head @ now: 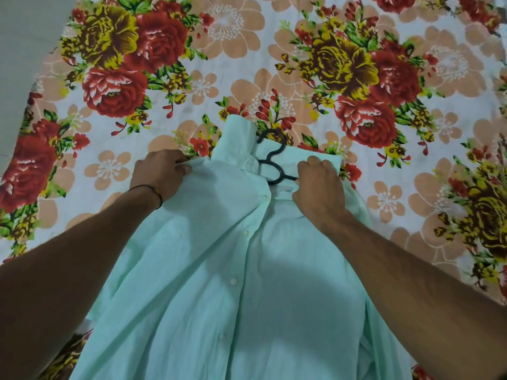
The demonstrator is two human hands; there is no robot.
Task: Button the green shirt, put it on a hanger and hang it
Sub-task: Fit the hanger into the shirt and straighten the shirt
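Note:
The pale green shirt (219,270) lies front up on the bed, its placket closed over several white buttons, collar pointing away from me. A black hanger (270,157) sits inside the neck, with its hook and upper loop showing above the collar and the rest hidden under the cloth. My left hand (160,171) pinches the shirt's left shoulder fabric. My right hand (319,185) grips the right collar and shoulder area, beside the hanger's arm.
A bedsheet (247,64) printed with large red, yellow and peach flowers covers the bed all around the shirt. A plain grey floor or wall strip (24,50) shows at the upper left edge.

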